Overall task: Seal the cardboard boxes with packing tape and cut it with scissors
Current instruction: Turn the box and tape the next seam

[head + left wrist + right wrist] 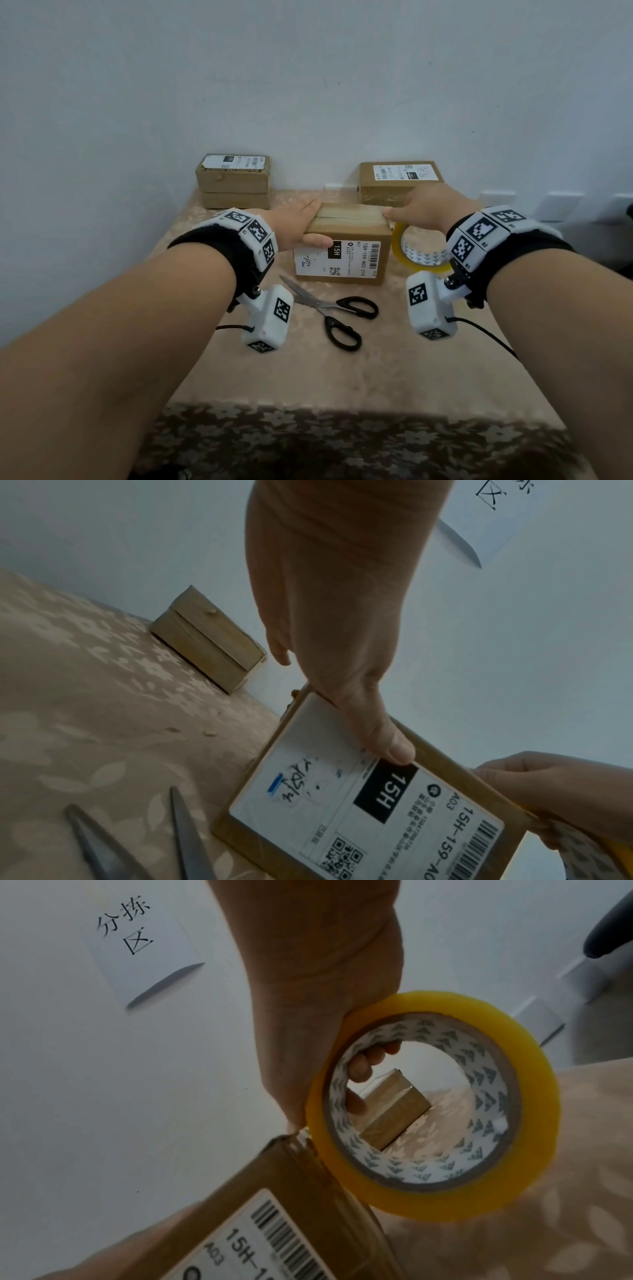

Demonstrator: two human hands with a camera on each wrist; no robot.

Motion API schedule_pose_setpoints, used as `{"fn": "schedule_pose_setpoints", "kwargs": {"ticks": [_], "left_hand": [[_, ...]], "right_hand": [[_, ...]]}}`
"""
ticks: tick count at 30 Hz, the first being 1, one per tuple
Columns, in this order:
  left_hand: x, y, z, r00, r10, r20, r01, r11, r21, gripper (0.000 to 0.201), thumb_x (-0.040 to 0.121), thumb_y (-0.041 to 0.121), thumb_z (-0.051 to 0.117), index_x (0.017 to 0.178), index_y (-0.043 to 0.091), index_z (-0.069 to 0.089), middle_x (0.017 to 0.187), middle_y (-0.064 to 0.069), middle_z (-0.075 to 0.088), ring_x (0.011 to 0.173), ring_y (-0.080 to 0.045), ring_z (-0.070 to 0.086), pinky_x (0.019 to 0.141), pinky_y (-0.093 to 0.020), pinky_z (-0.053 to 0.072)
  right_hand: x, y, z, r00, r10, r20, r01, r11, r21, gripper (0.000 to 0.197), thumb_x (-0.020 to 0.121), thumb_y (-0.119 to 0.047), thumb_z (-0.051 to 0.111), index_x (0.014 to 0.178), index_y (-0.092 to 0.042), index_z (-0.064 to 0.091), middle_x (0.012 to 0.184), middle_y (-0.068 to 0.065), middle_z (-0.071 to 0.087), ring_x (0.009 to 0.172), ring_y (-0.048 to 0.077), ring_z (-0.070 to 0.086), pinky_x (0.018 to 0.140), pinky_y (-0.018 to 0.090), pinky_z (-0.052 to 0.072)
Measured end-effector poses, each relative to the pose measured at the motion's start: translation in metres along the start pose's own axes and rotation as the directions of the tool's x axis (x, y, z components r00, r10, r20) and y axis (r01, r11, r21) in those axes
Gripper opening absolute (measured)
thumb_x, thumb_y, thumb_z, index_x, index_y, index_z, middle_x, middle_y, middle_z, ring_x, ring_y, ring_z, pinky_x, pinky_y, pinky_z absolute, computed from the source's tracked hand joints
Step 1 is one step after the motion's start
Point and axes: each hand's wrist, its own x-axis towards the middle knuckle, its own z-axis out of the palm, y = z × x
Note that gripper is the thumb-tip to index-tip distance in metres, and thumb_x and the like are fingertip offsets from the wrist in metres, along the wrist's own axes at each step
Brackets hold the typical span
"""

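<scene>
A cardboard box (342, 260) with a white shipping label stands mid-table, a glossy tape strip (349, 216) along its top seam. My left hand (294, 222) grips its left end, thumb (383, 737) flat on the label, fingers behind. My right hand (424, 209) holds the yellow tape roll (424, 255) at the box's right end, fingers hooked through the core (363, 1064), thumb at the top right edge. Tape runs from the roll (541, 1096) onto that corner of the box (274, 1218). Black-handled scissors (318, 303) lie open in front of the box, blades (185, 840) near the label (342, 804).
Two stacked cardboard boxes (233, 181) sit at the back left against the wall, and another labelled box (397, 181) at the back right. The beige patterned tablecloth (308, 377) stretches toward me. A paper sign (143, 947) hangs on the wall.
</scene>
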Motion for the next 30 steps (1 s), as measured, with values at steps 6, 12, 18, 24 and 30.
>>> {"fn": "schedule_pose_setpoints", "kwargs": {"ticks": [6, 12, 18, 24, 30], "left_hand": [[-0.002, 0.021, -0.010, 0.996, -0.091, 0.019, 0.084, 0.967, 0.240, 0.100, 0.084, 0.073, 0.029, 0.150, 0.006, -0.003, 0.159, -0.009, -0.001, 0.146, -0.023, 0.005, 0.119, -0.045, 0.003], [0.015, 0.071, -0.009, 0.997, 0.047, 0.063, -0.061, 0.968, 0.242, 0.099, 0.084, 0.075, 0.025, 0.150, 0.009, -0.009, 0.158, -0.008, -0.012, 0.146, -0.020, -0.008, 0.118, -0.047, -0.005], [0.005, 0.041, -0.011, 0.993, 0.109, 0.048, -0.113, 0.987, 0.111, 0.092, 0.086, 0.069, 0.024, 0.151, 0.012, -0.007, 0.159, -0.006, -0.010, 0.146, -0.021, -0.004, 0.119, -0.043, 0.001], [0.008, 0.018, -0.009, 0.996, -0.078, 0.031, 0.071, 0.978, 0.196, 0.113, 0.071, 0.083, 0.024, 0.150, 0.005, 0.001, 0.159, -0.013, 0.002, 0.146, -0.026, 0.007, 0.119, -0.045, 0.007], [0.032, 0.070, -0.004, 0.998, 0.053, -0.042, -0.048, 0.992, 0.120, 0.114, 0.072, 0.081, 0.046, 0.151, 0.012, 0.001, 0.159, -0.005, 0.007, 0.145, -0.024, 0.009, 0.118, -0.047, 0.008]], "right_hand": [[0.000, 0.001, 0.008, 1.000, 0.007, -0.007, -0.007, 1.000, -0.008, 0.061, 0.088, -0.069, 0.036, 0.071, -0.015, 0.059, 0.074, 0.001, 0.059, 0.075, 0.020, 0.057, 0.071, 0.033, 0.047], [0.000, -0.005, 0.007, 0.999, 0.023, -0.031, -0.023, 1.000, -0.019, 0.053, 0.086, -0.068, 0.038, 0.066, -0.020, 0.049, 0.070, 0.000, 0.054, 0.078, 0.024, 0.057, 0.083, 0.042, 0.052], [-0.005, -0.003, 0.009, 1.000, 0.017, -0.026, -0.015, 0.998, 0.057, 0.056, 0.088, -0.067, 0.039, 0.068, -0.017, 0.053, 0.071, 0.000, 0.056, 0.076, 0.022, 0.058, 0.073, 0.036, 0.048], [-0.012, -0.009, 0.007, 0.999, 0.027, -0.037, -0.023, 0.994, 0.105, 0.056, 0.091, -0.062, 0.040, 0.070, -0.013, 0.057, 0.072, 0.003, 0.060, 0.067, 0.017, 0.056, 0.060, 0.030, 0.042], [-0.024, -0.014, 0.009, 0.993, 0.083, -0.083, -0.074, 0.992, 0.102, 0.055, 0.090, -0.062, 0.038, 0.068, -0.014, 0.054, 0.067, 0.003, 0.058, 0.064, 0.019, 0.056, 0.058, 0.031, 0.043]]}}
